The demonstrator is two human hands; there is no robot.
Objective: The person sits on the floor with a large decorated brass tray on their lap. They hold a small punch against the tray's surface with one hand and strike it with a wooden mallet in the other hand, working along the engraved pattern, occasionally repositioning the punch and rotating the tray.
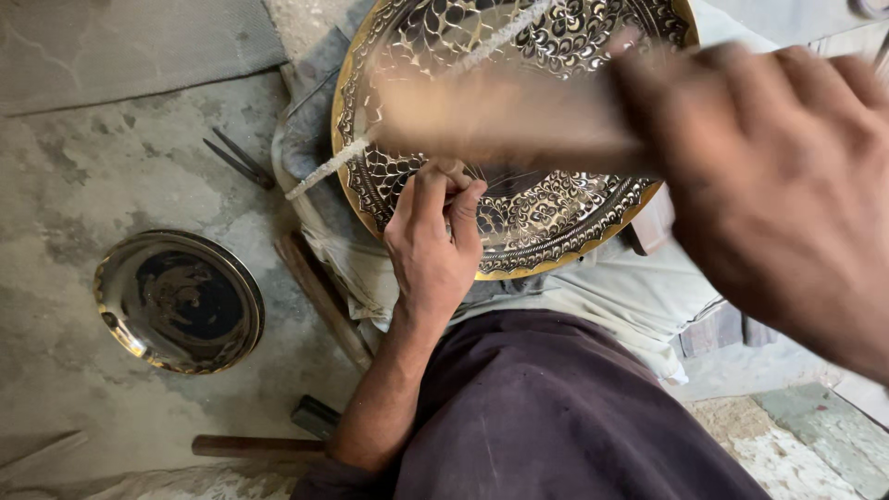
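over the engraved tray (556, 222), right hand's (778, 185) blurred hammer (500, 116) seemingly points left.

this was a metal-engraving workshop worked at floor level. a large brass tray (556, 199) chased with dense floral patterning rested on cloth (611, 296) over the person's lap. a smaller unfinished brass plate (178, 301) lay on the stained concrete floor (83, 185), with a hammer (278, 443), a wooden stick (319, 296) and thin metal tools (236, 159) scattered nearby.

Gold-rimmed black floral engraved tray (556, 222)
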